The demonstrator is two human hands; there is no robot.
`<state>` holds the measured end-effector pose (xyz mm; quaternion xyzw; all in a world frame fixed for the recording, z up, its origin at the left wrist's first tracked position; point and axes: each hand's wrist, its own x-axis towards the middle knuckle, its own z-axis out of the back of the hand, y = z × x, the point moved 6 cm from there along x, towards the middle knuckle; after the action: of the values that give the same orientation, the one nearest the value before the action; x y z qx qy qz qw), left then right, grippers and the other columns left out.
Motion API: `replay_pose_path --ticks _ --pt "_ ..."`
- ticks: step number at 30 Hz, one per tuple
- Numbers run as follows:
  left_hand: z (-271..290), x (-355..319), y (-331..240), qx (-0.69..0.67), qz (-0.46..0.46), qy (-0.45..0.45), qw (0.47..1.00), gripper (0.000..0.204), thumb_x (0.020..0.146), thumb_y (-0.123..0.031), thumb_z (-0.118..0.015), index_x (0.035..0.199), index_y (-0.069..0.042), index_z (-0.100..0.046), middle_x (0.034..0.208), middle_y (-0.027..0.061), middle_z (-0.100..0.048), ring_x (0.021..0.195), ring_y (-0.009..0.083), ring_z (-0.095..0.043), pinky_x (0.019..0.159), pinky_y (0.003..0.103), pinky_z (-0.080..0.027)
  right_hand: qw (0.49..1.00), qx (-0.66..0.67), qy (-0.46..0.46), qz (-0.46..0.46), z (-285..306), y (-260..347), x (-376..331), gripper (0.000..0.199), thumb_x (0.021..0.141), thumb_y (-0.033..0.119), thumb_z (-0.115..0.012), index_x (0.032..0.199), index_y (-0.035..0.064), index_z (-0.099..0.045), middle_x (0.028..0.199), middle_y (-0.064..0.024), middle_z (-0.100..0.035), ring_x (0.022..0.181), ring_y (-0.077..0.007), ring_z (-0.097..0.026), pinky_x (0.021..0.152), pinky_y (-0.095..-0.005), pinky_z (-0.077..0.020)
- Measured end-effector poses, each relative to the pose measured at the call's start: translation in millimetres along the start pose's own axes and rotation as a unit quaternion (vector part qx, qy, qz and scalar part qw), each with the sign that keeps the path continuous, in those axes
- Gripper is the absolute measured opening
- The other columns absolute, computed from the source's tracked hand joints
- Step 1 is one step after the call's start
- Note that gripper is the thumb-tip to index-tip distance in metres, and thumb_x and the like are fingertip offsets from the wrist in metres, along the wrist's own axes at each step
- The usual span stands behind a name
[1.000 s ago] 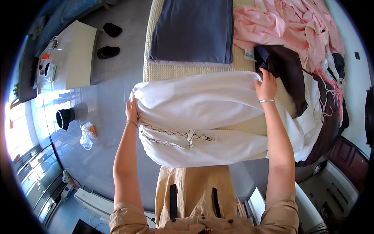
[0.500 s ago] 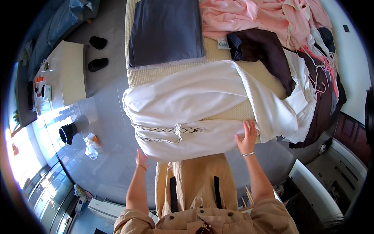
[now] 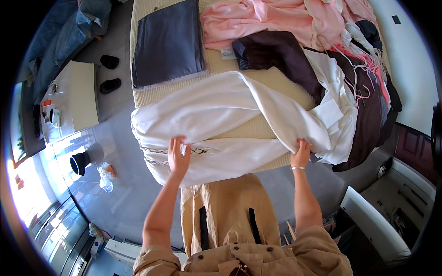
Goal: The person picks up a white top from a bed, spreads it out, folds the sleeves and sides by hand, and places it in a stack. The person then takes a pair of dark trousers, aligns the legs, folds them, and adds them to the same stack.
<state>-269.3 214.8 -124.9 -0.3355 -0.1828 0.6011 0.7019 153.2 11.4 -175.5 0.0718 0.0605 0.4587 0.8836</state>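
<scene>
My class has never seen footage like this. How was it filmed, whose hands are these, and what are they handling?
No machine here: a person's bare left hand and right hand. Every picture comes from one head-worn fisheye camera looking down, so straight edges bend. On the pale yellow cover lie a white garment, a folded dark grey cloth, pink fabric and a dark brown garment. The right hand seems to grip the white garment's edge; the left, open, is by its patterned cord.

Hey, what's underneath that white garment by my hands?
Through the gap in the white garment, a cream, textured cover shows beneath it. Everywhere else the cloth hides what it lies on, so I can't tell what's there.
</scene>
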Motion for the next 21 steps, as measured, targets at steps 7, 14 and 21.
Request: replay_pose_path --ticks 7,14,21 --pt "-39.8 82.0 -25.3 0.151 0.030 0.069 0.986 0.040 0.076 -0.015 -0.065 0.113 -0.013 -0.051 0.095 0.0059 -0.060 0.089 0.0253 -0.059 0.078 0.040 -0.044 0.995 0.067 0.041 0.066 80.6 -43.1 156.3 0.031 0.072 -0.003 -0.052 0.102 0.0027 -0.060 0.102 -0.0170 -0.062 0.097 -0.0352 -0.058 0.085 -0.0417 -0.0449" --pt "-135.9 37.9 -76.6 0.134 -0.049 0.182 0.973 0.027 0.075 -0.020 -0.065 0.100 -0.015 -0.057 0.090 0.0036 -0.063 0.086 0.0234 -0.060 0.076 0.041 -0.045 0.937 0.194 -0.199 0.210 233.6 19.0 319.7 0.051 0.074 0.007 -0.068 0.121 0.0040 -0.051 0.118 -0.0174 -0.055 0.108 -0.0306 -0.051 0.094 -0.0400 -0.0403" --pt "-187.3 -22.1 -127.9 0.123 -0.101 0.241 0.958 0.038 0.071 -0.020 -0.069 0.107 -0.016 -0.060 0.104 0.0045 -0.056 0.103 0.0238 -0.052 0.090 0.040 -0.040 0.961 0.254 0.086 0.071 105.1 -129.8 191.0 0.044 0.074 0.002 -0.065 0.116 0.0050 -0.054 0.103 -0.0125 -0.059 0.097 -0.0239 -0.058 0.083 -0.0350 -0.0465"
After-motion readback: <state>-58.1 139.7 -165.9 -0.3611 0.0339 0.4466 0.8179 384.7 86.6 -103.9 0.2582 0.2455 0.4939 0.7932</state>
